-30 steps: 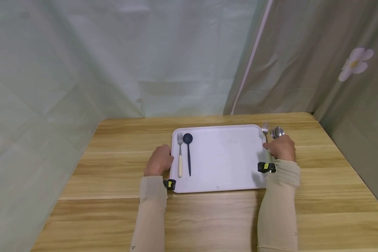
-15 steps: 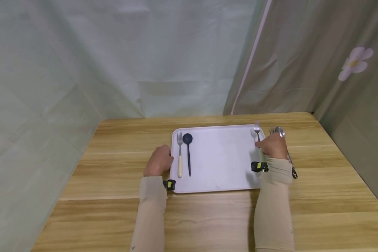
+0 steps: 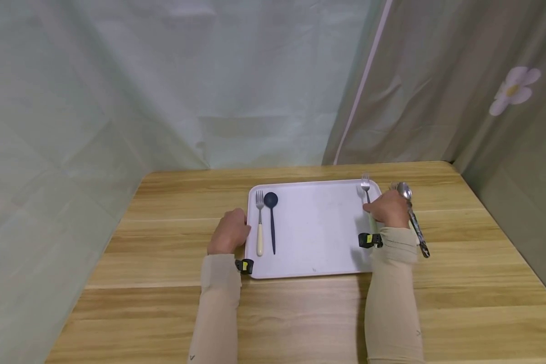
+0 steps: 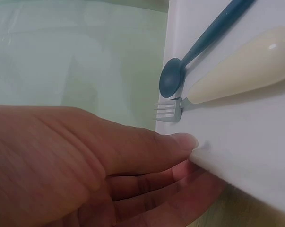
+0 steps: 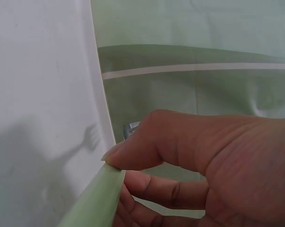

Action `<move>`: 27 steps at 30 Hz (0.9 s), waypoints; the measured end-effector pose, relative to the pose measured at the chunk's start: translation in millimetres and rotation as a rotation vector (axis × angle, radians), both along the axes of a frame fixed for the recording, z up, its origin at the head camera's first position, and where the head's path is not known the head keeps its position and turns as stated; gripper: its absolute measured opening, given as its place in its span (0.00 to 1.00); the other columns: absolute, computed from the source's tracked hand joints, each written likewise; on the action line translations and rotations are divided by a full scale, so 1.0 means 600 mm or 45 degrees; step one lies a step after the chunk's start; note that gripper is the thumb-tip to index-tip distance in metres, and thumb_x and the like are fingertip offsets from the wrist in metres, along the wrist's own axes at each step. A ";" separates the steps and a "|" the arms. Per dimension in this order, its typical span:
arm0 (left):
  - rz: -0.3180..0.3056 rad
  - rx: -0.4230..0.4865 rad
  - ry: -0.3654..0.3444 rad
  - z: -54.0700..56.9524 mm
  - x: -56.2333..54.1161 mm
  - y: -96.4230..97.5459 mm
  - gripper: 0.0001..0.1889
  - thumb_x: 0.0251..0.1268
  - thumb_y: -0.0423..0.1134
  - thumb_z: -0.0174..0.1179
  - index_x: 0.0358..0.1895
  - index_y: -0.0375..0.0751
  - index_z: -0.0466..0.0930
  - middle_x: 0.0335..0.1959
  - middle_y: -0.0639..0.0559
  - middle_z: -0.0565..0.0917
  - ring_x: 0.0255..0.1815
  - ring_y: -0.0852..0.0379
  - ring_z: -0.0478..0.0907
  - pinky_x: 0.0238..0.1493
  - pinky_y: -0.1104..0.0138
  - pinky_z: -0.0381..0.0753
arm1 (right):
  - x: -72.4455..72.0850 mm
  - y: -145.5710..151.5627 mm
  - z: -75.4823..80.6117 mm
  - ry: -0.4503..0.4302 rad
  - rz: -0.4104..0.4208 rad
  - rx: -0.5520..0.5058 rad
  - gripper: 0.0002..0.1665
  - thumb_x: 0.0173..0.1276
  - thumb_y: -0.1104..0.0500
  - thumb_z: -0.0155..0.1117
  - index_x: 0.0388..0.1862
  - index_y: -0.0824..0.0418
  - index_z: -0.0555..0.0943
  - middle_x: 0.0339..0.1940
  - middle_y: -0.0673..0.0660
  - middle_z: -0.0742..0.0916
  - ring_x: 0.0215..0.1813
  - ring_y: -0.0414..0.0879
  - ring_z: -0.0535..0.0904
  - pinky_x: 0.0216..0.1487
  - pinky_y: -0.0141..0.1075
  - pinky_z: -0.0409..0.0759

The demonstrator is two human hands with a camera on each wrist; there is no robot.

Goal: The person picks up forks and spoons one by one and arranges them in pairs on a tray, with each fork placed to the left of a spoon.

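My left hand (image 3: 229, 232) grips the left rim of a white rectangular tray (image 3: 318, 227); in the left wrist view its thumb lies on top with the fingers below. Beside that rim, a fork with a cream handle (image 3: 260, 240) and a dark spoon (image 3: 271, 200) lie side by side on the tray, heads away from me. Over the tray's right side, my right hand (image 3: 391, 210) pinches a fork (image 3: 366, 185) by its pale green handle (image 5: 96, 201) between thumb and fingers. The fork's tines point toward the back, and its shadow falls on the tray.
Right of the tray, a metal spoon (image 3: 404, 190) with a dark patterned handle lies on the wooden table (image 3: 473, 263). Next to it, more cutlery is partly hidden by my right hand. Pale curtains (image 3: 273, 86) hang behind the table and along its sides.
My right hand has moved left with the pale green fork, from beside the other cutlery to over the tray's right side. The left hand and tray have stayed put.
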State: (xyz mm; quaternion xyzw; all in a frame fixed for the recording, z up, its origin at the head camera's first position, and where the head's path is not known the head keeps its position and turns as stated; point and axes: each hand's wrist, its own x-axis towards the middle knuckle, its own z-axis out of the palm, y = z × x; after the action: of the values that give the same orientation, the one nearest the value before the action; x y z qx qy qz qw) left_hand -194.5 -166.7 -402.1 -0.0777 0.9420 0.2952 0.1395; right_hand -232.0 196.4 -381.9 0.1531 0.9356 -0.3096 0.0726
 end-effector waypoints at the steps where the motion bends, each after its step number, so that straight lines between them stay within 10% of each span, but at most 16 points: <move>1: 0.001 -0.004 0.000 0.000 0.000 0.000 0.08 0.74 0.32 0.52 0.43 0.31 0.79 0.32 0.42 0.80 0.31 0.50 0.78 0.29 0.66 0.74 | 0.000 -0.001 0.000 -0.002 0.002 -0.004 0.19 0.62 0.51 0.72 0.30 0.69 0.84 0.35 0.65 0.85 0.34 0.52 0.77 0.29 0.38 0.73; 10: 0.000 -0.017 0.006 0.000 -0.001 0.000 0.08 0.73 0.32 0.52 0.43 0.31 0.79 0.32 0.42 0.80 0.31 0.50 0.77 0.29 0.66 0.73 | 0.000 -0.004 -0.002 -0.003 0.021 -0.030 0.17 0.61 0.53 0.71 0.23 0.65 0.80 0.26 0.58 0.82 0.30 0.50 0.75 0.26 0.37 0.72; 27: 0.011 -0.006 0.007 0.000 0.000 0.000 0.07 0.74 0.32 0.51 0.43 0.32 0.78 0.31 0.42 0.80 0.31 0.50 0.77 0.28 0.66 0.73 | -0.002 -0.022 0.002 -0.037 0.055 -0.028 0.22 0.64 0.52 0.70 0.41 0.72 0.84 0.39 0.65 0.86 0.34 0.51 0.77 0.30 0.38 0.73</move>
State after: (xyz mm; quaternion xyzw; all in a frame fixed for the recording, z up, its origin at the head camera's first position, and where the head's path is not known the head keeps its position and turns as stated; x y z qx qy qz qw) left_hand -194.4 -166.5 -402.0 -0.0813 0.9427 0.2939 0.1356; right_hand -233.3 183.3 -380.5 0.1366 0.9341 -0.3161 0.0944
